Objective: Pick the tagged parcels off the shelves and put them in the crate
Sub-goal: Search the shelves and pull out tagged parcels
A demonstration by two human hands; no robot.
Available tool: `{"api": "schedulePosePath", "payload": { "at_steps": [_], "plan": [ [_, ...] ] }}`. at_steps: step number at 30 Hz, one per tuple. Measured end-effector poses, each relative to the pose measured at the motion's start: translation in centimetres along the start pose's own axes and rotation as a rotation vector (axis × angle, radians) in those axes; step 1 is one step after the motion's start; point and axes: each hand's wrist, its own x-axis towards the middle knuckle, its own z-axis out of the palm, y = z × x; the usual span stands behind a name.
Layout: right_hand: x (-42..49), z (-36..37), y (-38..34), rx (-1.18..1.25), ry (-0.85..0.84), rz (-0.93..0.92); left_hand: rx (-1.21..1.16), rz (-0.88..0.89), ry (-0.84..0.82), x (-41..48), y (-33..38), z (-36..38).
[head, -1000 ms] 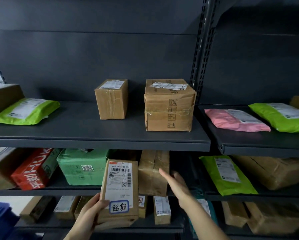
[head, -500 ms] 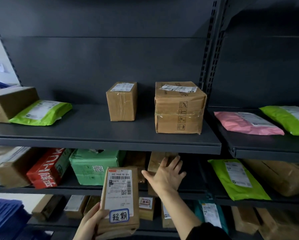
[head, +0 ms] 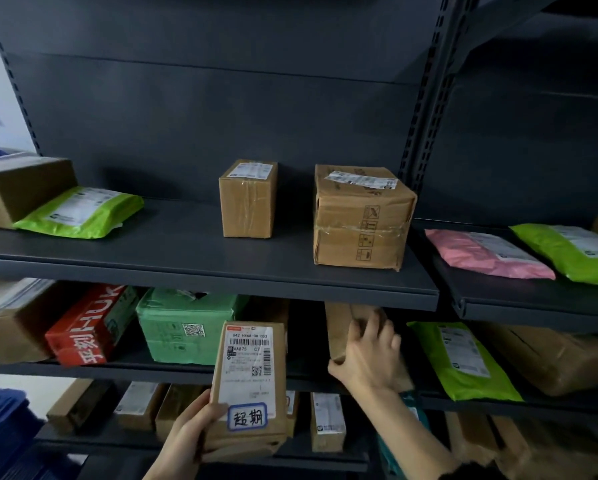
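Left hand (head: 190, 433) at six o'clock clamps a tagged parcel (head: 250, 386); right hand (head: 368, 358) grips a brown box (head: 342, 327) at four o'clock, which could slip off the middle shelf (head: 186, 370).

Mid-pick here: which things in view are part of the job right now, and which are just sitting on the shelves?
In play:
- tagged parcel, held in the left hand
- brown parcel on the middle shelf, under the right hand

Just shelved, no tag visible:
- two cardboard boxes on the top shelf
- pink mailer
- green box
- red box

No crate clearly in view.
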Motion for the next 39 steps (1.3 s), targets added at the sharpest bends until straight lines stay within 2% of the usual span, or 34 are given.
{"api": "schedulePosePath", "payload": {
  "at_steps": [9, 13, 17, 21, 25, 30, 35, 39],
  "plan": [
    [-1.4, 1.9, -1.9, -0.217, -0.057, -0.290, -0.004, 0.019, -0.001, 1.0, -0.5, 0.8],
    [-2.0, 3.1, -2.2, -0.074, -0.030, -0.284, -0.018, -0.005, 0.016, 1.1, -0.8, 1.1],
    [-2.3, 3.8, -0.8, 0.182, 0.078, -0.214, -0.006, -0.014, 0.013, 1.1, -1.0, 1.5],
    [-1.2, 3.6, 2.9, 0.363, 0.191, 0.016, 0.000, -0.009, 0.022, 1.5, -1.3, 2.0],
    [0.7, 3.7, 6.9, 0.589, 0.034, 0.306, -0.005, -0.016, 0.012, 1.7, -1.4, 2.9],
    [1.8, 4.7, 8.5, 0.870, -0.231, 0.381, -0.017, -0.024, 0.058, 2.3, -1.8, 4.0],
    [1.9, 5.0, 8.5, 1.119, -0.299, 0.419, -0.007, -0.016, 0.117, 3.0, -2.1, 4.9],
    [-0.3, 5.2, 8.2, 1.192, -0.254, 0.408, 0.004, -0.014, 0.137, 3.2, -2.2, 5.0]
  ]
}}
